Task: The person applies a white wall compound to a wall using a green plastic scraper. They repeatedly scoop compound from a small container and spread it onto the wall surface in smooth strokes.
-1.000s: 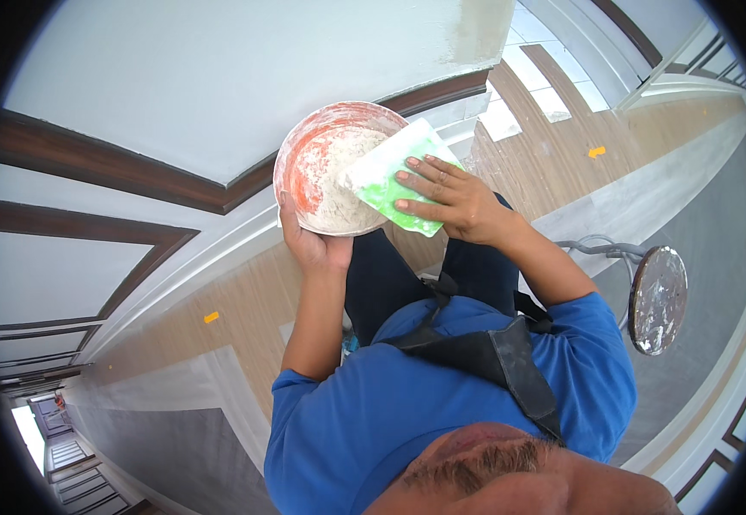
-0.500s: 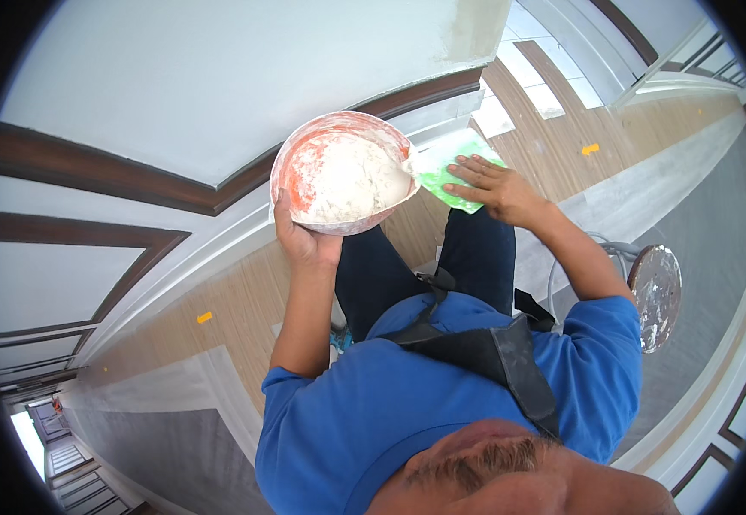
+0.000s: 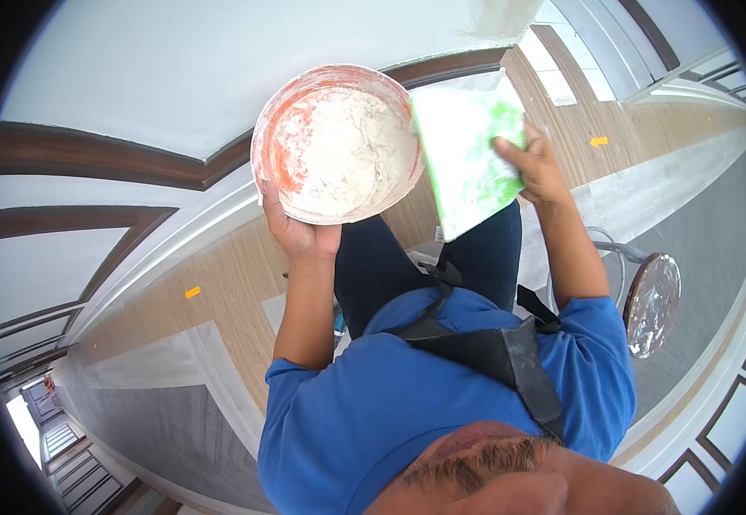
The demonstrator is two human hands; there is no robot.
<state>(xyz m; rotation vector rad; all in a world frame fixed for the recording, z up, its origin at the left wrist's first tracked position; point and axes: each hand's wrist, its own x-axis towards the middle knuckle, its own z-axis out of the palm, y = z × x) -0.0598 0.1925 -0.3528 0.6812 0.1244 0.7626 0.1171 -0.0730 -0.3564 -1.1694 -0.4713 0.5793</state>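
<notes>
Our left fingers (image 3: 273,209) clamp a round red-white bowl (image 3: 291,142), likely steadying it; right fingers (image 3: 514,155) clamp a rectangular green-white board (image 3: 466,167).

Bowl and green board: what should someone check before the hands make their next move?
1. Bowl gripped: ok, the left hand holds its near left side.
2. Green board gripped: ok, the right hand holds its right edge.
3. Pale mix inside the bowl: ok.
4. Board's upward face clean: not ok, white smears cover much of it.
5. Board clear of the bowl's rim: cannot tell, they meet in this view.
</notes>
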